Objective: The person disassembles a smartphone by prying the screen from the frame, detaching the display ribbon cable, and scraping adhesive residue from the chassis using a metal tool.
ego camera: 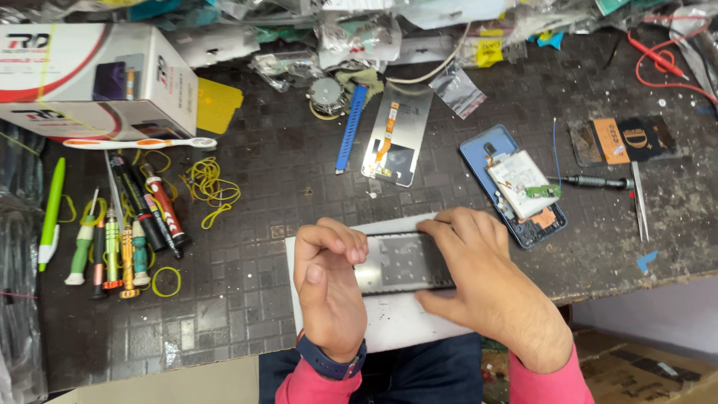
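Both my hands rest on a flat phone panel (396,262) with a shiny, reflective back, lying on a white sheet (396,322) at the table's near edge. My left hand (327,288) curls over the panel's left end, fingers bent down onto it. Spread over the right end is my right hand (479,277), thumb under the lower edge and fingers along the top edge. A blue phone body (516,187), lying open with its battery and a small green board loose on top, sits just beyond my right hand.
A second display panel (396,135) with an orange flex cable lies at centre back beside a blue tool (350,127). Screwdrivers (123,239) and yellow rubber bands (209,183) crowd the left, under a white box (90,75). A black screwdriver (594,182) and tweezers (639,202) lie right.
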